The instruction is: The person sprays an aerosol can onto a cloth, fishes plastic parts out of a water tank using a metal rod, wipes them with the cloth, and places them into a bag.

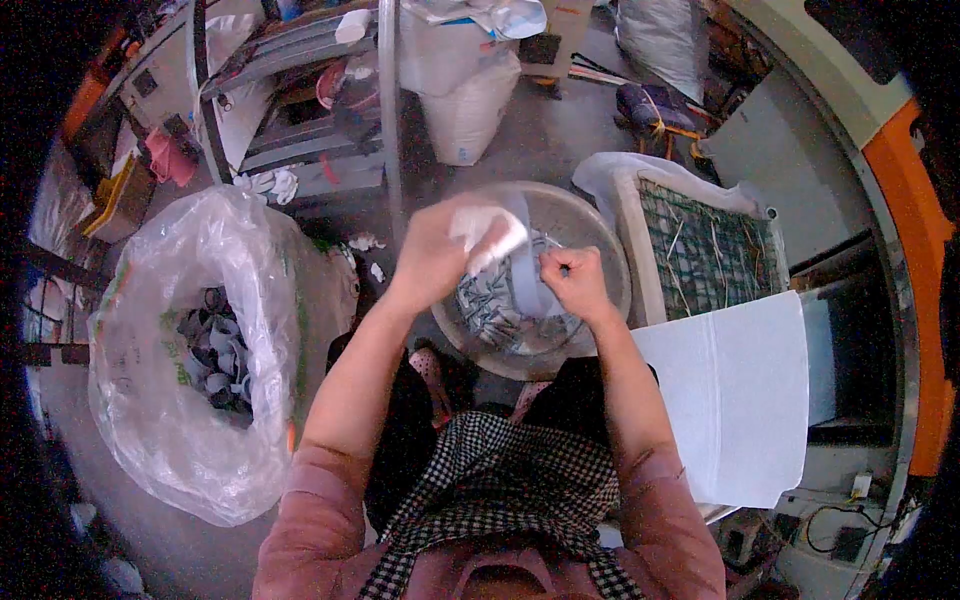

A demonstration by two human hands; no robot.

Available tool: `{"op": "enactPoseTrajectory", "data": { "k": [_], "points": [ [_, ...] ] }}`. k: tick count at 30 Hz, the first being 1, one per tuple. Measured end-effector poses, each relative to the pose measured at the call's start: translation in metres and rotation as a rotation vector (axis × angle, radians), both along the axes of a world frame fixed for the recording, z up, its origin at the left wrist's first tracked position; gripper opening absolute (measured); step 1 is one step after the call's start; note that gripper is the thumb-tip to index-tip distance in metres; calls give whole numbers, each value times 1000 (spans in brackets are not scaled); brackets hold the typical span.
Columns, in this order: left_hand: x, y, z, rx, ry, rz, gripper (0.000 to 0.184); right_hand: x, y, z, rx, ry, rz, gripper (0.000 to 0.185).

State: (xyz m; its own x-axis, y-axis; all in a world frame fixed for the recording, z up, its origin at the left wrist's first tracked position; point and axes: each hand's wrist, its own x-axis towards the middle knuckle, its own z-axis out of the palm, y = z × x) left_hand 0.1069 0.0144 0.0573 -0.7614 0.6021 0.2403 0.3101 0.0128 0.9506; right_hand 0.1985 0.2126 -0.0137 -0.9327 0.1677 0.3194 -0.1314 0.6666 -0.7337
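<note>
My left hand (435, 250), smeared by motion, is closed round a white cloth or paper (490, 237) over the left rim of a round basin (615, 300). Further right, my right hand (574, 277) is in a fist at the edge of a curved grey piece (526, 275) and grips it. The upper end of that piece reaches up near the white cloth. Below both hands, many small grey parts (487, 310) lie in the basin.
On the left stands a large clear plastic bag (200, 465) with dark grey parts (218, 355) inside. A white board (725, 395) and a netted crate (705, 250) are on the right. Metal shelving (310, 155) and a white sack (468, 115) stand ahead.
</note>
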Motion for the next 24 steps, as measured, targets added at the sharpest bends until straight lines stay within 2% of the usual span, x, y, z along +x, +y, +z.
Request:
{"op": "enactPoseTrajectory", "data": {
  "k": [2,3,4,5,8,10,12,14,16,17,18,19,20,22,24],
  "points": [
    [7,10,-4,-110,78,13,38,0,0,0,9,72,3,21],
    [4,18,-25,-153,145,80,47,0,0,1,8,70,4,21],
    [5,21,-27,-154,144,81,47,1,1,2,27,61,10,20],
    [5,25,-29,-1,116,67,49,0,2,3,46,53,17,20],
    [0,25,-32,112,91,-8,54,2,-2,8,28,78,61,18],
    [-6,25,-37,99,-81,16,52,1,-7,9,43,115,52,19],
    [-8,25,-38,92,-92,44,49,1,-9,10,60,153,50,22],
    [-16,27,-35,46,-134,-22,26,0,-9,12,146,180,69,22],
    [-20,31,-35,92,-37,56,19,0,-9,10,190,216,74,23],
    [-25,29,-33,58,115,65,19,0,-9,9,233,251,78,23],
    [-25,26,-31,-51,-72,71,21,0,-8,10,230,246,78,23],
    [-22,23,-20,-163,-256,81,23,1,-6,11,357,296,74,23],
    [-20,20,-17,-166,-263,83,23,1,-3,13,483,346,71,23],
    [-20,12,-15,-107,-533,-162,24,0,0,16,465,349,86,22],
    [-14,17,-24,-30,-567,-187,26,-1,-1,10,447,357,95,21]
  ]
}}
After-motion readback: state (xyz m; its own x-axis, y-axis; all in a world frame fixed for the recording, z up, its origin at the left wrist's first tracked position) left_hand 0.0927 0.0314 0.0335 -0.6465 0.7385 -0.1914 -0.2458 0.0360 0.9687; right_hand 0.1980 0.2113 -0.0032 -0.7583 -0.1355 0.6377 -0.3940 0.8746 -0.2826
